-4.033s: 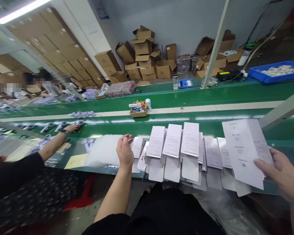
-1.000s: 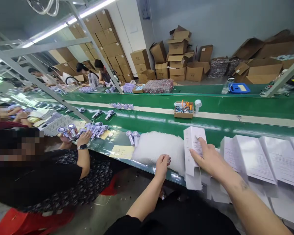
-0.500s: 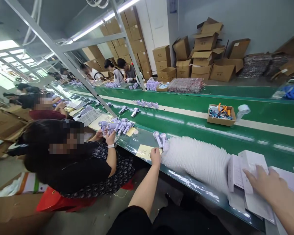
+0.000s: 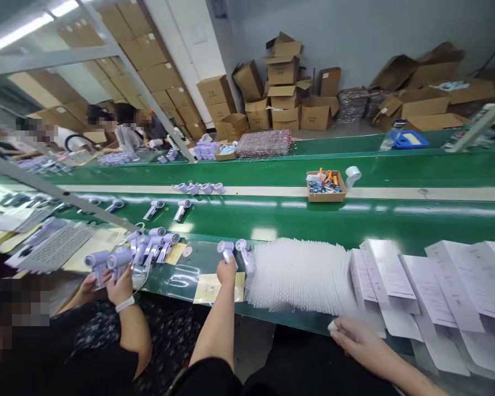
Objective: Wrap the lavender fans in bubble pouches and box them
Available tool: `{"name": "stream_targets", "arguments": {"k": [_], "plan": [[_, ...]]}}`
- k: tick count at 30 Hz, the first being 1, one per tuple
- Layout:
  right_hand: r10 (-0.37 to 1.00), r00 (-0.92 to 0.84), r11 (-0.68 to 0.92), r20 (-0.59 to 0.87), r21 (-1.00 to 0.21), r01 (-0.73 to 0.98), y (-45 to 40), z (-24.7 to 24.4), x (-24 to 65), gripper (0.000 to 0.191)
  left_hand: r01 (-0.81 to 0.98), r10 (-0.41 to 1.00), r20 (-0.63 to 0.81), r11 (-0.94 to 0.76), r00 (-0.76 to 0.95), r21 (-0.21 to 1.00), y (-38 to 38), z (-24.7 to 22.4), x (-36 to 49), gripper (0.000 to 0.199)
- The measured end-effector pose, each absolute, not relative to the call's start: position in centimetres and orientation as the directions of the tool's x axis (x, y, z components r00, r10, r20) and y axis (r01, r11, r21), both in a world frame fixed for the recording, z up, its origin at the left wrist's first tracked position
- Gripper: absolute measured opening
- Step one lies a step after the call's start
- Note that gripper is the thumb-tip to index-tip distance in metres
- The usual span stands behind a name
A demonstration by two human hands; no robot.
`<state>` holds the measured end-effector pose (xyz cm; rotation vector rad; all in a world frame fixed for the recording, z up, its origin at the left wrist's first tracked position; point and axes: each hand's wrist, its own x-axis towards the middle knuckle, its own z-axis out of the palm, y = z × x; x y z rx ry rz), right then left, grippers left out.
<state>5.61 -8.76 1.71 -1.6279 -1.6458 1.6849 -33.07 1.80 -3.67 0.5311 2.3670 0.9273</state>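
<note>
My left hand [image 4: 226, 271] is closed around the handle of a lavender handheld fan [image 4: 225, 247], its head showing above my fingers. A second handheld fan [image 4: 244, 256] lies just right of it, against a long row of translucent white bubble bags [image 4: 301, 272]. Under my left wrist is a yellow paper [image 4: 206, 289] with handwriting. At the bench's front edge my right hand [image 4: 361, 341] is closed, with a small white bit at the fingertips that I cannot identify. White boxes [image 4: 385, 269] with flaps hanging lie beyond and right of it.
A co-worker's hands [image 4: 111, 286] hold two lavender fans at left, beside more fans [image 4: 152, 245]. On the green conveyor [image 4: 251, 212] lie a few fans. A small carton of parts [image 4: 325, 190] stands on its middle strip. Cardboard boxes [image 4: 282, 71] are stacked behind.
The view has swung right. My left hand has gone from a fist over the yellow paper to holding a fan. My right hand has left the white boxes for the bench edge.
</note>
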Motion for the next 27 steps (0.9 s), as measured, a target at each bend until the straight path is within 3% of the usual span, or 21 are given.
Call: {"name": "stream_targets", "arguments": {"k": [3, 5, 7, 10, 11, 13, 14, 16, 18, 21, 27], "plan": [[0.744, -0.3, -0.586, -0.596, -0.799, 0.134, -8.1, 2.1, 4.8, 0.036, 0.205, 0.646, -0.269, 0.561, -0.715, 0.802, 0.3, -1.4, -28.8, 0.034], [0.766, -0.236, -0.641, -0.598, -0.738, -0.211, -7.8, 2.3, 4.2, 0.032, 0.075, 0.815, -0.273, 0.358, -0.511, 0.931, -1.8, 0.1, -23.4, 0.038], [0.814, -0.193, -0.56, -0.548, -0.651, -0.512, -7.8, 2.5, 4.1, 0.033, -0.04, 0.928, -0.346, 0.344, -0.135, 0.938, -4.3, 1.3, -17.3, 0.038], [0.857, -0.011, -0.382, -0.516, -0.62, -0.686, -8.8, 3.2, 5.6, 0.043, 0.058, 0.836, -0.34, 0.35, 0.432, 0.935, -6.9, 2.2, -9.8, 0.041], [0.847, 0.092, -0.324, -0.524, -0.645, -0.692, -9.4, 3.5, 6.6, 0.043, 0.14, 0.803, -0.309, 0.277, 0.51, 0.951, -7.1, 2.1, -8.1, 0.042], [0.794, 0.297, -0.22, -0.531, -0.705, -0.674, -11.1, 4.1, 9.1, 0.043, 0.351, 0.802, -0.192, -0.023, 0.565, 0.936, -6.6, 1.4, -5.6, 0.045], [0.762, 0.38, -0.175, -0.525, -0.732, -0.659, -12.1, 4.4, 10.5, 0.043, 0.457, 0.793, -0.107, -0.23, 0.6, 0.859, -6.0, 0.8, -4.7, 0.044], [0.706, 0.466, -0.139, -0.533, -0.75, -0.647, -14.2, 4.8, 13.0, 0.045, 0.548, 0.658, -0.009, -0.62, 0.753, 0.561, -4.9, -0.6, -3.0, 0.034], [0.674, 0.438, -0.183, -0.594, -0.71, -0.68, -16.1, 5.0, 14.7, 0.048, 0.45, 0.434, -0.12, -0.849, 0.893, 0.278, -4.1, -1.7, -1.5, 0.02], [0.668, 0.301, -0.281, -0.681, -0.605, -0.745, -18.1, 4.4, 15.8, 0.045, 0.355, 0.288, -0.364, -0.926, 0.886, 0.132, -3.9, -2.3, 0.3, 0.011], [0.673, 0.125, -0.439, -0.729, -0.53, -0.726, -18.1, 1.9, 15.8, 0.036, 0.582, 0.414, -0.618, -0.809, 0.668, 0.088, -3.5, -1.4, 2.7, 0.023]]}}
